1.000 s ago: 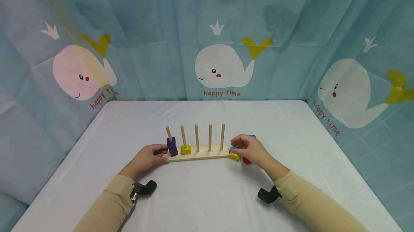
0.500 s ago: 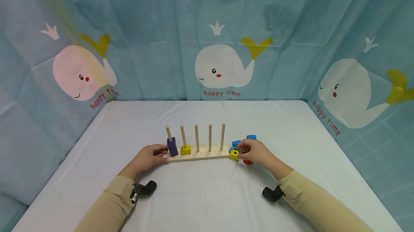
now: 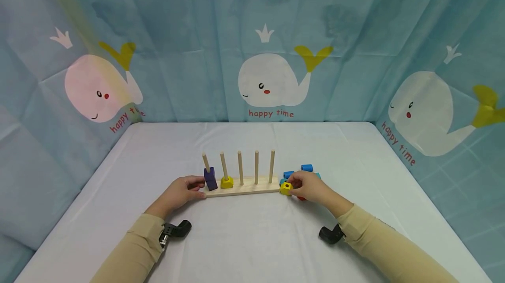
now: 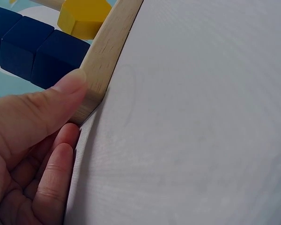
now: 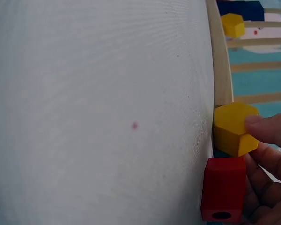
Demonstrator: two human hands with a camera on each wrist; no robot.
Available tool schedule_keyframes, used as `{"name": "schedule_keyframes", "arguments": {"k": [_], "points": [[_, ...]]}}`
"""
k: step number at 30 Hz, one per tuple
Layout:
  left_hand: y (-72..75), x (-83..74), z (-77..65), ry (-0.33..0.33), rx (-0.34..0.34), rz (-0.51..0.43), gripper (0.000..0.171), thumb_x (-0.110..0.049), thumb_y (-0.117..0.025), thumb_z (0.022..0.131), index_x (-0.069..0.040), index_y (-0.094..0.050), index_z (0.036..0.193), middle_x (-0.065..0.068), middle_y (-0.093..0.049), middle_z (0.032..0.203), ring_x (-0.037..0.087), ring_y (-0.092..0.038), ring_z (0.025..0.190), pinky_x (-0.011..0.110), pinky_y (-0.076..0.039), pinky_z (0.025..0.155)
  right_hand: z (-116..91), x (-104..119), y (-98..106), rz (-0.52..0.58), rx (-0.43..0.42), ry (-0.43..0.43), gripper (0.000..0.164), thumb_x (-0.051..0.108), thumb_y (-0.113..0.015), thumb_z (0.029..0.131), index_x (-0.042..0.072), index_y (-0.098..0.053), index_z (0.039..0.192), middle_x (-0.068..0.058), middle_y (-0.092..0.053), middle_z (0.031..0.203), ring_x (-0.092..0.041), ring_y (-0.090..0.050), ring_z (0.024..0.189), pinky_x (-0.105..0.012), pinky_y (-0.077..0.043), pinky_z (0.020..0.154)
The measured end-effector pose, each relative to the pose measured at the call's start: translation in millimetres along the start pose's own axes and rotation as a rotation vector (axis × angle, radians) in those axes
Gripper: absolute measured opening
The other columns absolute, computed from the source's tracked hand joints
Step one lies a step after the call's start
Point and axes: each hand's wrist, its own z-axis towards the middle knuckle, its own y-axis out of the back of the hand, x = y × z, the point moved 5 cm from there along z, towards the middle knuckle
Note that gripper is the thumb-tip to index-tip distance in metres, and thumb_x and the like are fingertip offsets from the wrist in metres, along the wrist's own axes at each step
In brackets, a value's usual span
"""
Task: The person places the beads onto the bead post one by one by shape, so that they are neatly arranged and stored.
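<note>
A white table (image 3: 244, 243) bears a wooden rack (image 3: 248, 189) with 5 pegs (image 3: 256, 167). The left hand (image 3: 179, 193) grips its left end; the right hand (image 3: 311, 185) is in a narrow pinch. Dark blocks (image 4: 25, 49), apparently 3, stack on the leftmost peg (image 3: 205, 161). In that pinch is a yellow block (image 3: 284, 190), just beside the rack's right end.

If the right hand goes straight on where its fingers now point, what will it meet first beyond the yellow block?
The right hand would probably meet the wooden rack first, at its right end, just past the yellow block it pinches. Whether block and rack touch, I cannot tell.
</note>
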Motion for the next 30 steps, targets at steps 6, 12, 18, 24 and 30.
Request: {"name": "schedule_keyframes", "arguments": {"k": [6,12,18,24,30], "points": [[0.7,-0.7,-0.6,-0.004,-0.002,-0.002,0.060,-0.026,-0.078,0.071,-0.002,-0.057,0.122,0.010,-0.063,0.111,0.021,-0.057,0.103,0.026,-0.049,0.084,-1,2,4,-0.003,0.004,-0.036,0.012,0.009,-0.070,0.078,0.012,-0.064,0.088,0.002,-0.059,0.083,-0.014,-0.054,0.077,-0.025,-0.051,0.064],[0.4,-0.9,-0.8,-0.005,0.001,-0.004,0.060,-0.026,-0.078,0.071,-0.001,-0.057,0.122,0.010,-0.063,0.110,0.020,-0.058,0.103,0.026,-0.049,0.084,-3,8,21,0.059,-0.021,-0.068,0.012,0.012,-0.067,0.081,0.011,-0.063,0.092,-0.002,-0.063,0.093,-0.016,-0.058,0.086,-0.029,-0.053,0.074],[0.5,0.2,-0.5,-0.004,-0.002,0.025,0.059,-0.027,-0.078,0.071,-0.002,-0.058,0.121,0.008,-0.064,0.108,0.018,-0.057,0.099,0.026,-0.049,0.083,-4,27,44,0.107,-0.045,-0.046,0.014,0.015,-0.064,0.085,0.011,-0.062,0.098,-0.005,-0.062,0.098,-0.020,-0.058,0.087,-0.031,-0.053,0.070],[0.3,1.6,0.2,0.002,-0.003,0.017,0.059,-0.027,-0.078,0.071,-0.002,-0.058,0.121,0.008,-0.063,0.109,0.018,-0.057,0.101,0.025,-0.049,0.083,0,54,67,0.113,-0.074,0.021,0.018,0.017,-0.062,0.087,0.009,-0.060,0.103,-0.008,-0.062,0.101,-0.021,-0.061,0.088,-0.035,-0.053,0.077],[0.6,0.3,-0.5,0.000,0.002,0.002,0.060,-0.027,-0.078,0.071,-0.002,-0.057,0.121,0.010,-0.063,0.111,0.020,-0.057,0.103,0.025,-0.049,0.084,6,85,89,0.130,-0.109,0.096,0.020,0.016,-0.061,0.087,0.007,-0.059,0.105,-0.010,-0.061,0.103,-0.022,-0.061,0.088,-0.037,-0.052,0.081]]}}
